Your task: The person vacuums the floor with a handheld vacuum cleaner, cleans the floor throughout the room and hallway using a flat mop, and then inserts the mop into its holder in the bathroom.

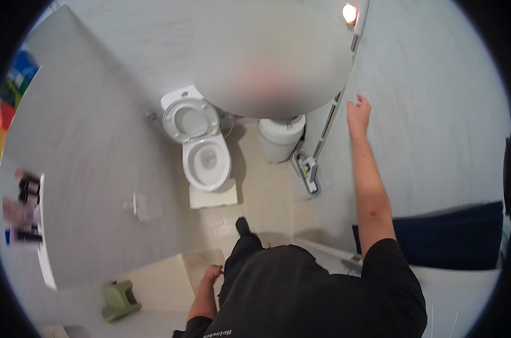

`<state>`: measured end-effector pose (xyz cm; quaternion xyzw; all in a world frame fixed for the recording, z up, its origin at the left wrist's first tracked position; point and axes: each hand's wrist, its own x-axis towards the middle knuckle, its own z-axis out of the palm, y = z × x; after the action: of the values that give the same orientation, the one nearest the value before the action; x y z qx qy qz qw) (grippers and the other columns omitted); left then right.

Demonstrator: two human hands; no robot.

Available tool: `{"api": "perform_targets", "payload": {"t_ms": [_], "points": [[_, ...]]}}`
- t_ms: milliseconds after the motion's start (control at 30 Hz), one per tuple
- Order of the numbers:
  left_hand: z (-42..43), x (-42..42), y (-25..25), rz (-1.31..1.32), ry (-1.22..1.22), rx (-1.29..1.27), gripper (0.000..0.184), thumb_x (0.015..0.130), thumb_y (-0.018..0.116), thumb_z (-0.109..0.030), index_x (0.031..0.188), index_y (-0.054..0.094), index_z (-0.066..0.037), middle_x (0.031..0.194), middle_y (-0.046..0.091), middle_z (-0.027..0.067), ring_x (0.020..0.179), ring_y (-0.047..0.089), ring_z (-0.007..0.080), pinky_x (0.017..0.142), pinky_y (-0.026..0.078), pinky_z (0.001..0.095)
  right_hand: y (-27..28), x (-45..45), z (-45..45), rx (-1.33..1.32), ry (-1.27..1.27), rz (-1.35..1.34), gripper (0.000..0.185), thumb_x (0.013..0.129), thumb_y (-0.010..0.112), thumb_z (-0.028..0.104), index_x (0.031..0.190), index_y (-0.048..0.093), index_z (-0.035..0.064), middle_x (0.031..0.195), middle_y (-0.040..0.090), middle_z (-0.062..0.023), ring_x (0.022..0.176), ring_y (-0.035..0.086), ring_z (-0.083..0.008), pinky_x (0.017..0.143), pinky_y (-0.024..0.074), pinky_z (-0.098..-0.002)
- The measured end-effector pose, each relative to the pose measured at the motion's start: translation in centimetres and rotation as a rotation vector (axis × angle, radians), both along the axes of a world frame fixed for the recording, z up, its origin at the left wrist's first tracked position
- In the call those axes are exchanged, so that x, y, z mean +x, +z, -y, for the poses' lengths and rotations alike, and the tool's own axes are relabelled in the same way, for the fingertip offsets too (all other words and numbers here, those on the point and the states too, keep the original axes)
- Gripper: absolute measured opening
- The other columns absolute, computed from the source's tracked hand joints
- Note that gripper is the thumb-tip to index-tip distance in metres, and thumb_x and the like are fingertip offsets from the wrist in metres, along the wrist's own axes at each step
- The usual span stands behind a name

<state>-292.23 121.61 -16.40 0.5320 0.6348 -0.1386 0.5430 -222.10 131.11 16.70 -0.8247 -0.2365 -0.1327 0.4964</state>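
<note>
Bottles and small containers [25,211] line a ledge at far left, well away from the left hand [212,274] of a person in a dark T-shirt in a small, pale-walled bathroom. Nearer that hand, on its left, sits a green plastic item [118,300]; a toilet-paper roll [148,207] hangs on the wall ahead and to the left. The left hand hangs low beside the leg, fingers loosely curled; whether it holds anything cannot be told. Ahead of it stands a white toilet [208,163], lid raised. Between the two hands, farther right, is a lidded white bin [278,138], then a mop [326,128], its pole leaning at the wall just left of the right hand [358,115]. The right hand is lifted at arm's reach, fingers half bent, thumb apart, with nothing visible in its grasp. A navy towel [450,239] lies behind and to its right.
</note>
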Motion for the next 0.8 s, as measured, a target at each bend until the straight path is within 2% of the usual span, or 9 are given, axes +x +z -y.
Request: {"api": "perform_targets", "payload": {"t_ms": [100, 233, 267, 367, 433, 500, 600, 733, 800], "points": [[-13.7, 9.9, 5.7, 0.214, -0.011, -0.008, 0.043, 0.089, 0.049, -0.034, 0.094, 0.067, 0.005, 0.081, 0.071, 0.0140, 0.048, 0.049, 0.0157, 0.046, 0.039, 0.0327, 7.9, 3.7, -3.3, -0.107, -0.067, 0.401, 0.056, 0.075, 0.065, 0.019, 0.125, 0.048, -0.0006, 0.128, 0.045, -0.0189, 0.120, 0.044, -0.0342, 0.102, 0.0368, -0.0417], [-26.1, 28.8, 14.2, 0.528, -0.455, 0.185, 0.043, 0.090, 0.053, -0.034, 0.107, 0.061, 0.005, 0.093, 0.069, 0.0127, 0.093, 0.062, 0.0220, 0.085, 0.045, 0.0331, 15.9, 6.3, -8.5, -0.122, -0.122, 0.609, 0.062, 0.074, 0.069, 0.021, 0.126, 0.045, -0.0016, 0.129, 0.044, -0.0202, 0.119, 0.044, -0.0355, 0.100, 0.0382, -0.0437], [-28.4, 33.9, 13.8, 0.654, -0.570, 0.215, 0.040, 0.092, 0.053, -0.036, 0.103, 0.061, 0.002, 0.089, 0.066, 0.0059, 0.083, 0.057, 0.0112, 0.065, 0.047, 0.0255, 17.9, 6.0, -9.5, -0.131, -0.110, 0.612, 0.061, 0.074, 0.069, 0.020, 0.126, 0.045, -0.0014, 0.129, 0.044, -0.0200, 0.119, 0.045, -0.0352, 0.098, 0.0398, -0.0443], [-30.4, 48.0, 23.8, 0.688, -0.747, 0.164, 0.043, 0.091, 0.055, -0.038, 0.112, 0.056, 0.000, 0.097, 0.063, 0.0073, 0.078, 0.058, 0.0136, 0.070, 0.048, 0.0284, 20.2, 8.5, -13.3, -0.164, -0.191, 0.739, 0.061, 0.074, 0.069, 0.017, 0.127, 0.043, -0.0006, 0.131, 0.042, -0.0189, 0.119, 0.045, -0.0344, 0.095, 0.0421, -0.0455], [-32.3, 57.0, 22.9, 0.857, -0.898, 0.447, 0.045, 0.089, 0.060, -0.036, 0.114, 0.054, 0.001, 0.097, 0.061, 0.0086, 0.084, 0.058, 0.0136, 0.075, 0.048, 0.0301, 20.9, 11.2, -15.2, -0.196, -0.262, 0.849, 0.061, 0.074, 0.068, 0.015, 0.127, 0.042, -0.0001, 0.131, 0.040, -0.0181, 0.119, 0.045, -0.0338, 0.093, 0.0428, -0.0461], [-31.6, 62.9, 28.7, 0.908, -0.796, 0.348, 0.050, 0.088, 0.062, -0.032, 0.121, 0.049, 0.002, 0.109, 0.059, 0.0129, 0.097, 0.057, 0.0198, 0.086, 0.045, 0.0326, 21.8, 13.2, -16.4, -0.155, -0.415, 1.071, 0.042, 0.075, 0.064, 0.012, 0.112, 0.051, -0.0009, 0.109, 0.054, -0.0185, 0.095, 0.057, -0.0316, 0.076, 0.0487, -0.0412], [-30.4, 71.0, 30.4, 0.995, -0.626, 0.387, 0.062, 0.085, 0.066, -0.031, 0.129, 0.040, 0.004, 0.124, 0.052, 0.0185, 0.111, 0.053, 0.0261, 0.094, 0.042, 0.0358, 20.3, 13.5, -17.7, -0.139, -0.311, 0.828, 0.071, 0.076, 0.067, 0.012, 0.136, 0.032, -0.0023, 0.138, 0.031, -0.0190, 0.120, 0.042, -0.0361, 0.095, 0.0424, -0.0456], [-29.5, 79.0, 30.3, 1.007, -0.625, 0.498, 0.066, 0.082, 0.067, -0.028, 0.132, 0.037, 0.004, 0.131, 0.048, 0.0204, 0.114, 0.051, 0.0290, 0.098, 0.040, 0.0386, 19.6, 14.0, -18.0, -0.151, -0.392, 0.979, 0.054, 0.080, 0.063, 0.014, 0.126, 0.042, -0.0040, 0.117, 0.047, -0.0191, 0.097, 0.055, -0.0312, 0.079, 0.0485, -0.0393], [-28.6, 80.8, 30.5, 1.211, -0.622, 0.417, 0.045, 0.082, 0.067, -0.023, 0.116, 0.050, 0.003, 0.095, 0.060, 0.0139, 0.084, 0.059, 0.0230, 0.078, 0.047, 0.0347, 20.0, 14.7, -17.2, 0.047, 0.000, 0.650, 0.071, 0.087, 0.054, 0.006, 0.144, 0.013, -0.0015, 0.135, 0.027, -0.0314, 0.128, 0.029, -0.0463, 0.101, 0.0374, -0.0501]]}}
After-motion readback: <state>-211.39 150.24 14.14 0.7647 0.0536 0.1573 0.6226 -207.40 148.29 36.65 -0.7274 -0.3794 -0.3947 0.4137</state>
